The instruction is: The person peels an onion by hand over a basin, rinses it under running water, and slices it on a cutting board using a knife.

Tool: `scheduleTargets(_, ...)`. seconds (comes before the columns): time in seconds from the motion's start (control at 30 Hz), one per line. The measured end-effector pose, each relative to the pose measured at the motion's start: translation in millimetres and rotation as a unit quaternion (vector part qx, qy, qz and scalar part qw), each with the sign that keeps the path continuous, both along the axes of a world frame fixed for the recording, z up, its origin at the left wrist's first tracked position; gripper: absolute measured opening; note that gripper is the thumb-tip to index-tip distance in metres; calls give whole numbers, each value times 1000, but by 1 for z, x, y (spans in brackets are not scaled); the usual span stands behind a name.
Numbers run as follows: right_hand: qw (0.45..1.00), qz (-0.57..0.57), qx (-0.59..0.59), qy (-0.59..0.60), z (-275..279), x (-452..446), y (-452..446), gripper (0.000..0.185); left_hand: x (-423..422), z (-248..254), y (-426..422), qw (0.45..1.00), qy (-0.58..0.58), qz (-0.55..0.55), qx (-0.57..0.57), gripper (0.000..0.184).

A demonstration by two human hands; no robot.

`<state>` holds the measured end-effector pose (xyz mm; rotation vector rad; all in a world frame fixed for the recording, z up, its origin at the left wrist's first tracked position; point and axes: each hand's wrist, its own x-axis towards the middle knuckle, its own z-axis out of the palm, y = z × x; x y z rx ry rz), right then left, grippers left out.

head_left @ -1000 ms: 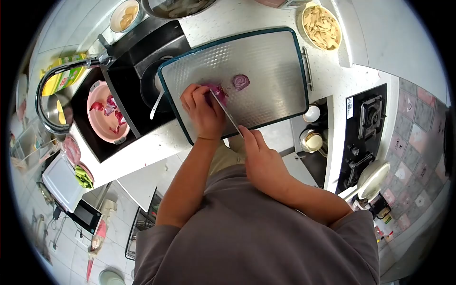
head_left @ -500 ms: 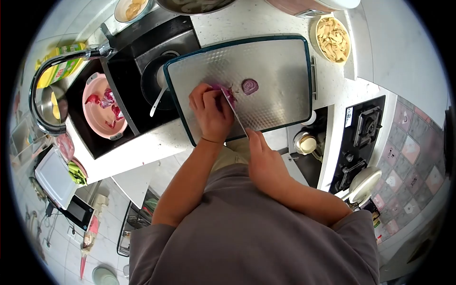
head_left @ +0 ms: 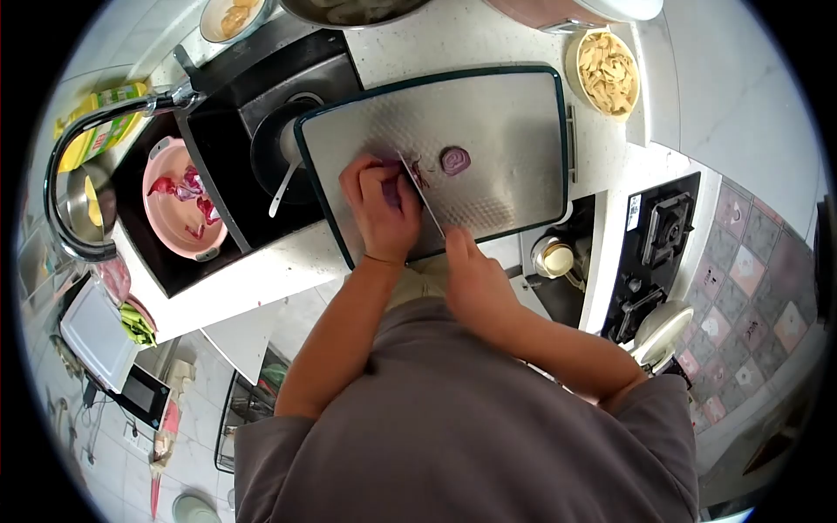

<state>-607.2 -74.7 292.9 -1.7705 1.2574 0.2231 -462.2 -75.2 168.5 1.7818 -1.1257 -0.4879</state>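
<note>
My left hand [head_left: 377, 209] is closed over a red onion [head_left: 391, 193], which its fingers mostly hide. Wrapped round a knife handle, my right hand [head_left: 478, 283] holds the knife [head_left: 428, 200] with the blade slanting up and left beside the left fingers. The blade's far end is by the onion, over small purple shreds [head_left: 417, 173]. To the right of it, a round purple end piece of onion [head_left: 454, 160] lies apart on the metal cutting board [head_left: 514, 113] with a dark green rim.
Left of the board is a black sink [head_left: 228, 205] with a pink basin [head_left: 157, 205] of onion skins and a dark pan [head_left: 266, 144]. A tap [head_left: 57, 166] arches over it. At right stand a bowl of pale yellow slices [head_left: 608, 77] and a gas stove [head_left: 649, 248].
The knife and my right hand have shifted slightly left, and my left hand has moved a little left and down. The whole view has also slid slightly left.
</note>
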Motion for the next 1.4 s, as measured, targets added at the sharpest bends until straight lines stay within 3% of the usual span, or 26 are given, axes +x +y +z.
scheduleTargets(0.23,998,-26,-25,-44,-24,4,-1,53,1,3,-7,1000,0,-3,0,18)
scheduleTargets(0.43,997,-20,-53,-51,-78,17,-21,48,6,0,-4,999,-32,-24,-24,16)
scheduleTargets(0.63,991,-47,-120,-35,-71,10,-9,58,11,8,7,999,-28,-10,-24,15)
scheduleTargets(0.7,990,-54,-131,-19,-46,-3,-1,80,22,5,19,999,-39,-2,-25,15)
scheduleTargets(0.8,982,-84,-161,-47,-1,-21,-5,80,41,1,36,998,18,54,9,21)
scheduleTargets(0.97,939,-134,-306,-76,-30,-64,-14,70,56,1,46,995,51,43,72,27)
scheduleTargets(1.03,941,-170,-292,-27,-29,-78,-22,68,49,8,42,997,7,1,76,30)
scheduleTargets(1.1,918,-175,-356,-21,-52,-93,-31,65,45,12,42,996,20,8,89,38)
scheduleTargets(1.3,932,-166,-323,-2,-102,-103,-44,58,47,17,43,991,64,-54,103,45)
scheduleTargets(1.37,924,-62,-368,83,-100,-99,-40,60,54,19,44,989,74,-60,109,51)
scheduleTargets(1.4,902,-3,-386,192,-87,-90,-36,65,57,22,43,985,88,-75,131,54)
